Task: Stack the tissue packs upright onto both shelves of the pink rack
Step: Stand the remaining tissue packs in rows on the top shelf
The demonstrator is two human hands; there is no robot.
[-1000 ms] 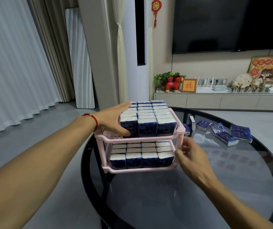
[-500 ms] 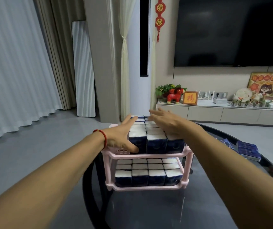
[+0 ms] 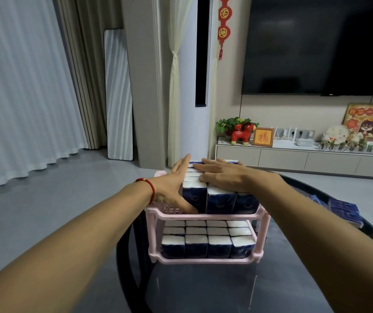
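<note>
Dark glass table (image 3: 203, 290); grey floor (image 3: 56, 199); spare packs (image 3: 344, 212), possibly tissue, at right.

Ahead of you, white sheer curtains (image 3: 22, 86) cover the left wall, with beige drapes (image 3: 77, 71) beside them and a tall white panel (image 3: 118, 96) leaning by a pillar (image 3: 142, 82). The floor (image 3: 56, 199) is plain grey. On your right, a large dark television (image 3: 316, 46) hangs above a low pale cabinet (image 3: 294, 157) carrying a potted plant (image 3: 228, 125), a red horse figure (image 3: 242, 133) and a framed picture (image 3: 262, 137). A red ornament (image 3: 223, 21) hangs on the wall.
</note>
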